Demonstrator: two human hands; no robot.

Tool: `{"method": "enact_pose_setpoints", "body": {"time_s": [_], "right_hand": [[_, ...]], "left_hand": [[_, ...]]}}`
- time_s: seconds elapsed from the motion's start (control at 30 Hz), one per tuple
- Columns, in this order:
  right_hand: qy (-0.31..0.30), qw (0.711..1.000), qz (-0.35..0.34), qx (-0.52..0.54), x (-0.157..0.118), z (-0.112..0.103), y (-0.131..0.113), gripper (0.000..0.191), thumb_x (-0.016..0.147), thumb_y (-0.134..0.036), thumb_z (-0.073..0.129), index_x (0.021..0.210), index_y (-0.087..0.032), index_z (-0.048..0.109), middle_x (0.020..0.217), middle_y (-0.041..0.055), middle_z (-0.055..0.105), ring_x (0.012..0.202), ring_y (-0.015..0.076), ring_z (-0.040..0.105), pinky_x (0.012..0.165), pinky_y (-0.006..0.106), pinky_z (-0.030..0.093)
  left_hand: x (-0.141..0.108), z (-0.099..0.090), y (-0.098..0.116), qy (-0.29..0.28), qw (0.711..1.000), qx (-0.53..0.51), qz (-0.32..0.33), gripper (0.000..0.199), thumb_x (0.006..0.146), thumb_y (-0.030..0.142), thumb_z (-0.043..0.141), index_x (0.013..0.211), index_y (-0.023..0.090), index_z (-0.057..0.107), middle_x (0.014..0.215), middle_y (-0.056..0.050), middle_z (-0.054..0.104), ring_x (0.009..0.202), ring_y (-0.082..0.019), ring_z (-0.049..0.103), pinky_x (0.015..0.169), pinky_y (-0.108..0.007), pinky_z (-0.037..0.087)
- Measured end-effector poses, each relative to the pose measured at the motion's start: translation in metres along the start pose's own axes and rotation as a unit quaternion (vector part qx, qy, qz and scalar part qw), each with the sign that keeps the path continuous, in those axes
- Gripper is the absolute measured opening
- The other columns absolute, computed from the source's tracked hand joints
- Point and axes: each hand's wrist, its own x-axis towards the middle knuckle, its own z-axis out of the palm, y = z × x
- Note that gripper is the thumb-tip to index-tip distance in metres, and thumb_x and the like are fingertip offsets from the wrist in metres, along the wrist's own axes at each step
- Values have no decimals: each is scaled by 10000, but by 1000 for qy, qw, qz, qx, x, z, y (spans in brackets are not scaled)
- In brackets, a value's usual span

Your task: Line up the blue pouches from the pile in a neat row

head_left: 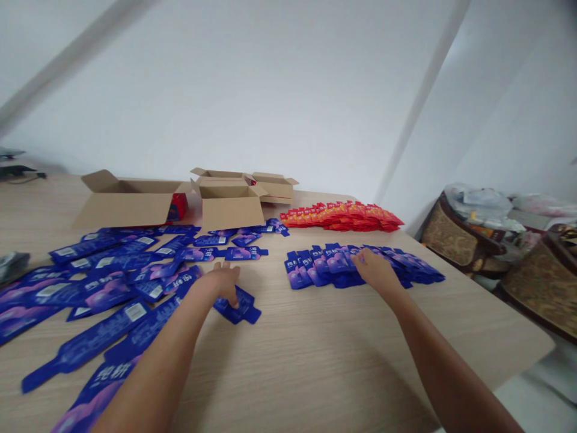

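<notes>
My left hand (224, 282) rests over a blue packet (246, 305) left of the table's middle, its fingers apart and its thumb on the packet. Beside and beyond it, loose blue and purple packets (106, 288) lie scattered over the left side, some with white barcode labels up. My right hand (370, 264) is at an overlapping row of blue packets (318, 267) on the right, its fingers curled together against the row. Whatever those fingers pinch is too small to make out.
Open cardboard boxes (232, 207) stand along the back, with a red box (178, 206) among them. A row of red packets (342, 215) lies at the back right. Patterned chairs (455, 237) holding bags stand beyond the right edge of the table (297, 373).
</notes>
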Motion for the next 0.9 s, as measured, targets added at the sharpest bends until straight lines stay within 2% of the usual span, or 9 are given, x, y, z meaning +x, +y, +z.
{"method": "enact_pose_setpoints", "body": {"time_s": [0.13,0.27,0.4,0.5,0.57,0.67,0.73,0.83,0.9], "right_hand": [[10,997,-47,54,-17,-8,-26,198,885,-343,438,889,-180,549,728,74,653,719,216,628,614,265,367],[-18,978,-135,160,-43,1,-66,206,900,-348,406,863,-207,551,612,7,611,575,161,585,557,240,355],[-129,931,-170,296,-71,34,-94,213,889,-300,397,787,-199,555,536,-26,575,464,114,543,485,205,366],[-233,873,-150,402,-84,57,-104,214,886,-288,379,893,-183,566,555,-26,585,430,105,532,432,195,384],[-243,826,-129,492,-87,62,-109,284,877,-330,422,1108,-191,513,765,22,653,582,123,604,464,207,437],[-191,744,-114,630,-87,56,-113,501,835,-378,533,1296,-256,382,1178,69,573,1022,160,573,714,269,510],[-175,692,-106,692,-87,48,-114,490,817,-375,578,1274,-275,432,1245,46,536,1164,164,484,894,297,453],[-182,625,-57,757,-87,41,-114,362,790,-392,618,1117,-242,581,1115,41,616,1088,191,540,903,316,451],[-184,594,-15,783,-86,40,-113,294,774,-414,629,987,-211,633,949,47,660,916,205,609,766,325,506]], "left_hand": [[-2,-5,-8,-11,1000,9,20,456,454,312,740,876,153,668,1069,-184,630,1097,-373,500,841,-407,439],[-5,-13,-11,2,991,-90,101,235,531,332,685,714,189,650,805,-60,669,830,-271,595,690,-308,445],[-9,-24,-1,33,935,-283,212,241,642,422,617,690,186,623,660,23,600,672,-168,553,607,-239,393],[-10,-25,22,76,862,-450,223,332,681,499,603,694,167,590,650,30,575,630,-128,521,592,-217,384],[-12,-19,47,65,789,-574,210,370,703,524,587,699,154,577,642,18,578,583,-108,507,564,-209,385],[-17,1,92,-24,685,-702,193,397,716,538,573,664,146,539,495,30,506,411,-67,408,425,-186,311],[-20,18,118,-106,639,-740,182,412,726,563,540,625,169,477,375,73,372,309,-48,276,340,-178,185],[-20,37,137,-171,618,-742,195,439,750,599,452,614,181,445,333,66,356,273,-55,257,308,-176,122],[-18,39,137,-147,656,-714,197,454,738,611,448,644,168,482,376,25,464,297,-72,348,307,-171,190]]}}
